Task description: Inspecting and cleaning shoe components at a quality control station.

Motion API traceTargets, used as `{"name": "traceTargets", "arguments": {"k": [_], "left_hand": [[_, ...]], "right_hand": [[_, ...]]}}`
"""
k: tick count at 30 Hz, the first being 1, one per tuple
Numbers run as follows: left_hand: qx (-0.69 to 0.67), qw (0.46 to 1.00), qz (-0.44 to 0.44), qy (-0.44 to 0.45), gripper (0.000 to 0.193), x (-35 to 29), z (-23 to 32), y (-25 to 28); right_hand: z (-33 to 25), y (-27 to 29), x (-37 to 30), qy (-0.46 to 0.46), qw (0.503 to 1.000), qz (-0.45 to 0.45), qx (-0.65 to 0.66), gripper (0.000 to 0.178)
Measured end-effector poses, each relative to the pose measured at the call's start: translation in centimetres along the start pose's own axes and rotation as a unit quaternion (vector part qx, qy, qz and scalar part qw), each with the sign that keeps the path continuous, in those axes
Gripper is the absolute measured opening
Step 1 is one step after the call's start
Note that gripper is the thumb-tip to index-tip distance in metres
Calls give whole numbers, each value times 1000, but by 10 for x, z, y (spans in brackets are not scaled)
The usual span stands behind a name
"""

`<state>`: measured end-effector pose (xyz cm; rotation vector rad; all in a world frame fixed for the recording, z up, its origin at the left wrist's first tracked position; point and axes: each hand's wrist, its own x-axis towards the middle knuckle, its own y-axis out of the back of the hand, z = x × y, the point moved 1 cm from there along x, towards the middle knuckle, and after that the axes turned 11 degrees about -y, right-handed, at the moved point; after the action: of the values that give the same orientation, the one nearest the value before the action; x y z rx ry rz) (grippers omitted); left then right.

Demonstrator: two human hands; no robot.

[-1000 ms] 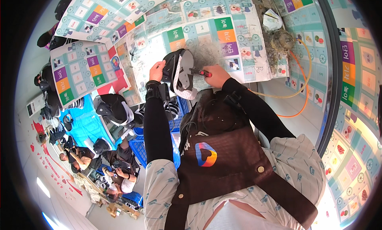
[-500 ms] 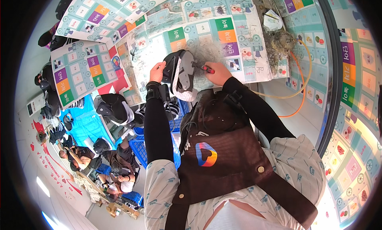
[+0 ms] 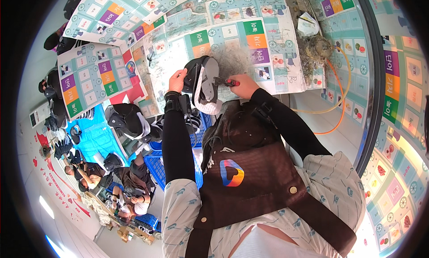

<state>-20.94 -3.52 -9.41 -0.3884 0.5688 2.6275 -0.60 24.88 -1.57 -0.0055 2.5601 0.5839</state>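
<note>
- Since the earlier frame almost nothing has shifted: both hands stay on the same shoe, and only the right hand with its tool has come a little closer to the sole edge.
- From my remote seat I see the left hand (image 3: 177,81) closed around the far left side of the black shoe (image 3: 202,81), holding it up over the tabletop (image 3: 286,66) with the white sole turned toward the right.
- My right hand (image 3: 245,85) is closed on a small red-handled tool (image 3: 227,82), whose dark tip touches the shoe near the sole.
- The tabletop is covered with printed sheets in many colours (image 3: 254,32), scratched and dusty just behind the shoe.
- More black shoes (image 3: 129,122) lie in a blue crate (image 3: 157,166) at the near left, below the left forearm.
- An orange hose (image 3: 337,90) curves on the right, well apart from the hands.
- I judge the step in hand is trimming or cleaning along the sole edge. The next move calls for a steady left grip and a small turn of the shoe, so the tip can follow the edge without slipping toward the fingers.
</note>
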Motion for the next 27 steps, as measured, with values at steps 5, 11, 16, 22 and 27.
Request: {"name": "traceTargets", "arguments": {"k": [5, 11, 16, 22, 27], "left_hand": [[-6, 1000, 4, 1, 36, -4, 5, -4], [8, 1000, 14, -9, 35, -7, 10, -6], [-3, 1000, 13, -5, 34, -8, 10, -4], [16, 1000, 12, 6, 36, -11, 7, -2], [58, 998, 5, 1, 42, -10, 3, 0]], "right_hand": [[-4, 4, -5, -8, 999, 48, 2, 22], [-7, 10, -11, -21, 997, 73, -19, 25], [11, -2, -6, 0, 999, 42, -14, 26], [7, -4, -12, -13, 999, 37, 0, 24], [-9, 8, -21, -16, 994, 100, -37, 21]]}}
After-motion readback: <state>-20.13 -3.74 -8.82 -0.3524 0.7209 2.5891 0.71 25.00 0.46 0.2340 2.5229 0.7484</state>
